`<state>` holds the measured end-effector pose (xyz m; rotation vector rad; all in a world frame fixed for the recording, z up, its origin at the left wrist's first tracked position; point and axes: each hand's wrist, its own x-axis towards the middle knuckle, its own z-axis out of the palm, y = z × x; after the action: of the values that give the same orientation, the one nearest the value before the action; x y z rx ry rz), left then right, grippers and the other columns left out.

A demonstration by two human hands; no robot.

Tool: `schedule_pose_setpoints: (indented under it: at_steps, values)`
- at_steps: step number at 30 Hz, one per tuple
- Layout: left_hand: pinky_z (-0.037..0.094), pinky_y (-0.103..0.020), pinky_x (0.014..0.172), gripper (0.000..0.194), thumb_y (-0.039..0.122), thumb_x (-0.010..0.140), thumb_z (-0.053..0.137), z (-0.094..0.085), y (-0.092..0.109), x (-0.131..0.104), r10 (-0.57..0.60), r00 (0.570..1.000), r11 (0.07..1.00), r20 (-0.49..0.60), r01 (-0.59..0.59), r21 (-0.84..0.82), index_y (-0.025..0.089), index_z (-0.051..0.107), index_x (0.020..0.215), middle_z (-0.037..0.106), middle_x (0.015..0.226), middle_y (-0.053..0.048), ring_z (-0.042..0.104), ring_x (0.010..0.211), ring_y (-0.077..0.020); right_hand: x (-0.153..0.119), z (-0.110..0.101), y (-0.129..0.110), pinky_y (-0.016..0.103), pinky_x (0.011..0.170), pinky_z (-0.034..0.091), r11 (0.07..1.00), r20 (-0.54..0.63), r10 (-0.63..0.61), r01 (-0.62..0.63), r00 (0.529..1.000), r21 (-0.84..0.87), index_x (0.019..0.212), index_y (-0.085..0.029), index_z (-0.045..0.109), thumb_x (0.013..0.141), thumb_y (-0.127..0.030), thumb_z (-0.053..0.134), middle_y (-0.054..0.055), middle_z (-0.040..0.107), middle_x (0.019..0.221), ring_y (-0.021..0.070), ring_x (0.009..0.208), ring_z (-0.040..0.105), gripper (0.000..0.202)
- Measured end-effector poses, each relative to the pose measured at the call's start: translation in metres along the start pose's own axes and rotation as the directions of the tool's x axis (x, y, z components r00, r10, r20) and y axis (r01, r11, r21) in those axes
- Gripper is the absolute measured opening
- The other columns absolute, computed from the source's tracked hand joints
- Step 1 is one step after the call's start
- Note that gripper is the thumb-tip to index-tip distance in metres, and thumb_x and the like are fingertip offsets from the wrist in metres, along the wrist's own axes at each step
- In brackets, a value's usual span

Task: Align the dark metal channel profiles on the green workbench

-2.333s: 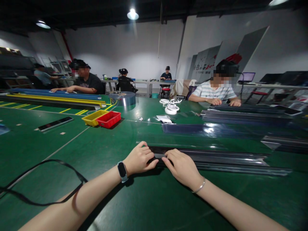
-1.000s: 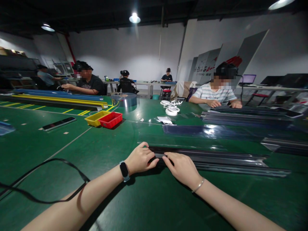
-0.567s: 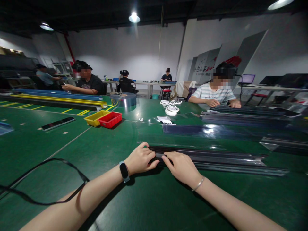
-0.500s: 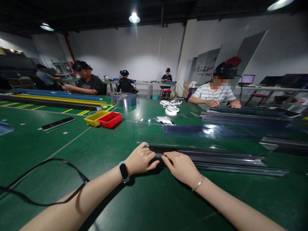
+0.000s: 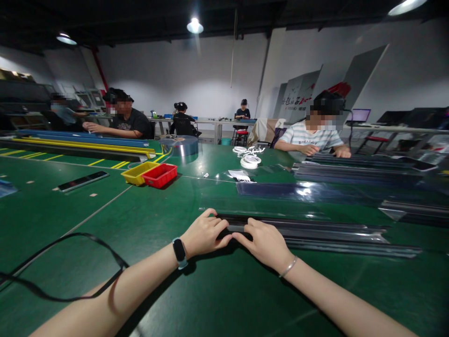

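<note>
A long, dark plastic profile strip lies on the green table in front of me, running from my hands toward the right. At its left end, my left hand is closed, with the fingers over the far side and the thumb along the near edge. Just to the right, my right hand grips the same strip, its fingers on top and its thumb low at the front. The two thumb tips nearly meet. A second dark strip lies along the near side. My palms hide part of the held strip.
Clear plastic sheets lie beyond the strips. A red bin, a yellow bin and a phone are on the left. White coils lie farther back. A co-worker sits across at the right. A black cord loops near my left arm.
My right thumb has slid left and down along the strip toward my left thumb, and the right fingers have shifted on top. The left hand keeps its hold.
</note>
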<state>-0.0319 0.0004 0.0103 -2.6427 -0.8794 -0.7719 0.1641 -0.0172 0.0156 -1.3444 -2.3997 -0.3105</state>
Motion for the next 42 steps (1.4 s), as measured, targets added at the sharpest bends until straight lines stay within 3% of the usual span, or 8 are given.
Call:
schedule_pose_setpoints:
  at_steps: [9,15,22,42]
  values:
    - [0.038,-0.035,0.081,0.019,0.031,0.080,0.042,0.0014,-0.0001,0.0003,0.022,1.000,0.999,0.003,-0.022,-0.037,0.017,0.050,0.069,0.056,0.065,-0.002,0.053,0.065,-0.0131,0.0003,0.0020,-0.0007,0.025,0.056,0.031,1.000,0.017,-0.002,0.003,1.000,-0.027,0.066,-0.018,0.053,0.084,-0.050,0.028,0.002,0.055,0.064,0.0132,0.063,0.053,0.044]
    - [0.037,-0.036,0.081,0.021,0.034,0.076,0.048,-0.0009,0.0013,0.0008,-0.086,0.996,0.979,-0.036,0.077,-0.191,0.017,0.047,0.089,0.057,0.078,-0.003,0.054,0.073,-0.0144,-0.0003,0.0015,-0.0002,0.025,0.055,0.032,0.999,0.025,0.034,-0.034,0.999,-0.009,0.065,-0.018,0.054,0.082,-0.053,0.026,0.003,0.056,0.064,0.0131,0.063,0.053,0.049]
    - [0.030,-0.044,0.088,0.048,0.038,0.068,0.056,-0.0025,-0.0008,0.0019,-0.166,0.976,0.959,-0.139,0.127,-0.252,0.016,0.037,0.106,0.052,0.100,-0.010,0.050,0.093,-0.0214,-0.0001,0.0016,0.0021,0.025,0.059,0.035,0.998,0.070,0.038,-0.042,0.997,0.053,0.068,-0.018,0.057,0.081,-0.055,0.026,0.003,0.057,0.066,0.0141,0.065,0.055,0.050]
    - [0.039,-0.037,0.077,0.025,0.034,0.070,0.054,0.0015,-0.0010,-0.0006,-0.126,0.987,0.979,-0.103,0.107,-0.176,0.017,0.043,0.084,0.052,0.079,-0.004,0.049,0.077,-0.0171,0.0010,-0.0020,0.0036,0.024,0.060,0.036,0.987,0.117,0.019,-0.038,0.993,0.156,0.070,-0.019,0.060,0.081,-0.054,0.030,0.002,0.058,0.068,0.0139,0.067,0.055,0.047]
